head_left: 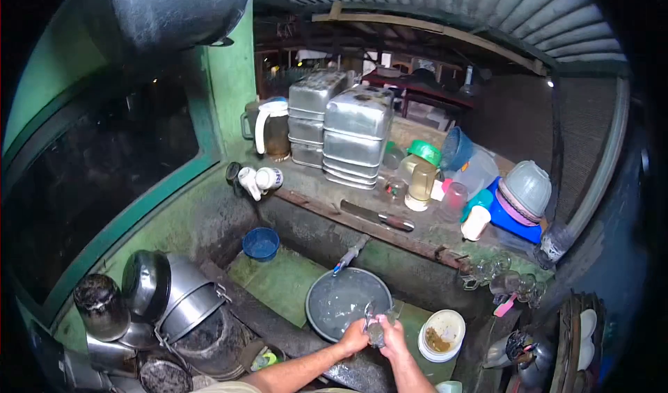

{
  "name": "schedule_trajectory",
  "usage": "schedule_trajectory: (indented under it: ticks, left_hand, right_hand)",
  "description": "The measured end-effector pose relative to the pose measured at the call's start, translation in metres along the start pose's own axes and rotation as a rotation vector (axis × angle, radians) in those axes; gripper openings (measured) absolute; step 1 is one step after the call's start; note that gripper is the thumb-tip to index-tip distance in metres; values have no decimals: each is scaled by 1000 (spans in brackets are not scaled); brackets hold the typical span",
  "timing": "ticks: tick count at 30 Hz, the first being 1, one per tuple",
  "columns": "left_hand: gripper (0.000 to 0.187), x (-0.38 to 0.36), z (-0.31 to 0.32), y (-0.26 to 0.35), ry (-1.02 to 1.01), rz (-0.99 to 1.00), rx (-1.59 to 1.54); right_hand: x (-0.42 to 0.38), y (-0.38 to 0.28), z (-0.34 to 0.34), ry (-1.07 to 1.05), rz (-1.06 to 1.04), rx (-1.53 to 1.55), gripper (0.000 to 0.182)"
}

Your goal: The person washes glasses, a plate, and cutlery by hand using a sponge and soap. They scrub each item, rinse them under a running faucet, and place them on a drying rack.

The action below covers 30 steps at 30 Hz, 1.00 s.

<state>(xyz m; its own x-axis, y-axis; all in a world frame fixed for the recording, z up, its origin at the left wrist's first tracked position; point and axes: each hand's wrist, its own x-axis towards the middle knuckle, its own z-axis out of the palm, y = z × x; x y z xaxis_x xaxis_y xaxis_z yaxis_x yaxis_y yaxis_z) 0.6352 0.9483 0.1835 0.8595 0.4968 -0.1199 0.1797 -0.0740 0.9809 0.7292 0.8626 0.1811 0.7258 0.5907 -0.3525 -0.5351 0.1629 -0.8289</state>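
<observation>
My left hand [355, 338] and my right hand [394, 339] are close together over the near rim of a grey basin [346, 300] of water. Both are closed around a small clear glass [376, 334]; its exact shape is partly hidden by my fingers. Something shiny shows above the left fingers, too small to name. Pinkish stuff is near my right fingertips, too blurred to identify. Above the basin's far rim, a tap [351, 252] with a blue-and-white end sticks out of the wall.
A white bucket [437, 334] with brown scraps stands at right, and a blue bowl [261, 244] lies further back. Pots [189, 308] crowd the left. On the ledge are a knife [376, 215], metal tins [355, 137], a jug [273, 130] and stacked bowls [525, 187]. A large pot [177, 6] hangs overhead.
</observation>
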Motion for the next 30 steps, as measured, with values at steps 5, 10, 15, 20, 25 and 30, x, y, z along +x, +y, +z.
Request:
schedule_trajectory:
  ticks: [5,10,15,20,25,30]
  left_hand:
    - [20,6,-5,-41,16,-167,-305]
    - [12,30,-9,-40,182,10,-215]
    - [12,31,-34,-6,237,-162,-282]
    - [20,47,-60,-15,340,-167,-462]
    - [20,36,-57,-12,92,-230,-391]
    - [12,33,-45,2,184,-137,-386]
  right_hand:
    - [30,9,-25,138,-171,-358,10]
    - [12,13,-1,-191,-242,-791,23]
    - [-12,14,0,-200,-135,-912,27]
    - [-15,29,-32,-269,-124,-1244,27]
    - [-6,11,-7,-161,-170,-774,18]
    - [5,4,3,-315,-132,-864,17]
